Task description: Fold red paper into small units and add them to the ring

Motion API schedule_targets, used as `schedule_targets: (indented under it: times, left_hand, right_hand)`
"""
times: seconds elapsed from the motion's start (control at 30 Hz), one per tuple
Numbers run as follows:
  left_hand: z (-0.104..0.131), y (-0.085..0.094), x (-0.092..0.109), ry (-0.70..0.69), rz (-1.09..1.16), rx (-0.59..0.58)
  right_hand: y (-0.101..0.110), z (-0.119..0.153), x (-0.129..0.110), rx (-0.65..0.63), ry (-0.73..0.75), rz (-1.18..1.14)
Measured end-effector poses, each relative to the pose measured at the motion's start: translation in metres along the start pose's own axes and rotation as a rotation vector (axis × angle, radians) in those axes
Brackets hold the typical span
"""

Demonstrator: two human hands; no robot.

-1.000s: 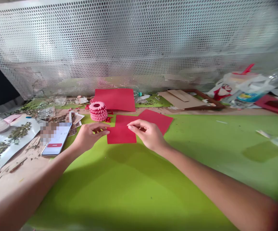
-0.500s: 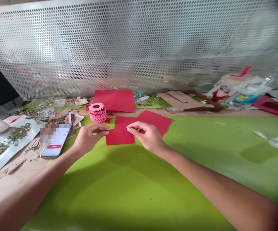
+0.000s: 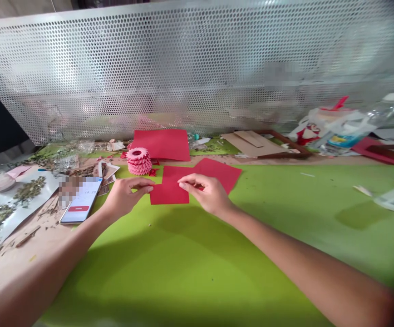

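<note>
Small red sheet [image 3: 169,195]: located above the green desk [image 3: 197,263], ahead of the overlapping red sheets [image 3: 219,172]. Left hand [image 3: 124,195]: fingers narrow, pinching its upper left corner. Right hand [image 3: 210,193]: fingers closed on its upper edge, toward the right. Pink ruffled paper ring stack [image 3: 139,162] stands upright beyond the left hand; phone [image 3: 81,202] lies left of that hand, face up.
</note>
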State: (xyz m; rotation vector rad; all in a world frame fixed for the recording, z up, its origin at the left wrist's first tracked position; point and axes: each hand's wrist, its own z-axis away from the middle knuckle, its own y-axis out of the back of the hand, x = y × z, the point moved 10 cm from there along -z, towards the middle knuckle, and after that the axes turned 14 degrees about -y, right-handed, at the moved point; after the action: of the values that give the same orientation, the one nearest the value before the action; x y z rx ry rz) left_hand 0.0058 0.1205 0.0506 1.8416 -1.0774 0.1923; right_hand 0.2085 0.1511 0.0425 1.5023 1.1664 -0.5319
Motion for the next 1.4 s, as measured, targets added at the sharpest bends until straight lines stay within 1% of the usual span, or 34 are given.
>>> schedule_targets:
  times: [0.07, 0.13, 0.27, 0.33, 0.37, 0.43, 0.53, 0.6, 0.67, 0.77, 0.9, 1.03, 1.1, 1.17, 1.2, 1.23, 1.3, 1.33, 1.4]
  left_hand:
    - [0.001, -0.002, -0.005, 0.016, 0.007, -0.012]
    - [0.002, -0.007, -0.014, 0.047, 0.031, -0.026]
    - [0.008, -0.026, -0.040, 0.160, 0.142, -0.111]
    - [0.010, -0.034, -0.046, 0.194, 0.126, -0.159]
    - [0.011, -0.035, -0.046, 0.193, 0.082, -0.172]
    - [0.009, -0.034, -0.038, 0.152, -0.041, -0.177]
    - [0.006, -0.031, -0.023, 0.065, -0.205, -0.180]
    - [0.005, -0.033, -0.017, 0.023, -0.270, -0.211]
    - [0.005, -0.038, -0.014, -0.017, -0.314, -0.250]
    - [0.005, -0.041, -0.011, -0.067, -0.368, -0.273]
    - [0.006, -0.041, -0.013, -0.066, -0.404, -0.287]
    - [0.004, -0.035, -0.016, -0.080, -0.442, -0.283]
    - [0.001, -0.028, -0.009, -0.125, -0.447, -0.243]
    - [0.001, -0.021, 0.007, -0.192, -0.426, -0.187]
    - [0.003, -0.020, 0.016, -0.229, -0.410, -0.177]
    - [0.006, -0.022, 0.026, -0.266, -0.396, -0.187]
    - [0.016, -0.038, 0.043, -0.335, -0.392, -0.282]
    - [0.021, -0.047, 0.049, -0.364, -0.404, -0.330]
    - [0.030, -0.061, 0.055, -0.403, -0.450, -0.370]
  right_hand:
    - [-0.001, 0.000, 0.001, -0.012, -0.006, 0.003]
    - [-0.005, -0.001, 0.004, -0.044, -0.025, 0.010]
    - [-0.020, -0.003, 0.017, -0.164, -0.101, 0.050]
    - [-0.026, -0.004, 0.024, -0.202, -0.118, 0.116]
    - [-0.029, -0.005, 0.026, -0.205, -0.103, 0.169]
    - [-0.030, -0.005, 0.024, -0.175, -0.025, 0.302]
    - [-0.034, -0.002, 0.013, -0.130, 0.144, 0.466]
    - [-0.038, 0.001, 0.005, -0.140, 0.240, 0.507]
    - [-0.043, 0.005, 0.001, -0.168, 0.305, 0.527]
    - [-0.046, 0.006, -0.002, -0.175, 0.344, 0.540]
    - [-0.049, 0.006, -0.003, -0.186, 0.394, 0.517]
    - [-0.053, 0.007, -0.002, -0.233, 0.430, 0.514]
    - [-0.053, 0.008, -0.003, -0.242, 0.443, 0.535]
    - [-0.054, 0.009, -0.004, -0.253, 0.449, 0.568]
    - [-0.054, 0.010, -0.004, -0.258, 0.451, 0.585]
    - [-0.054, 0.010, -0.005, -0.263, 0.451, 0.600]
    - [-0.056, 0.011, -0.005, -0.279, 0.454, 0.627]
    - [-0.056, 0.012, -0.005, -0.287, 0.456, 0.636]
    - [-0.057, 0.012, -0.005, -0.295, 0.454, 0.645]
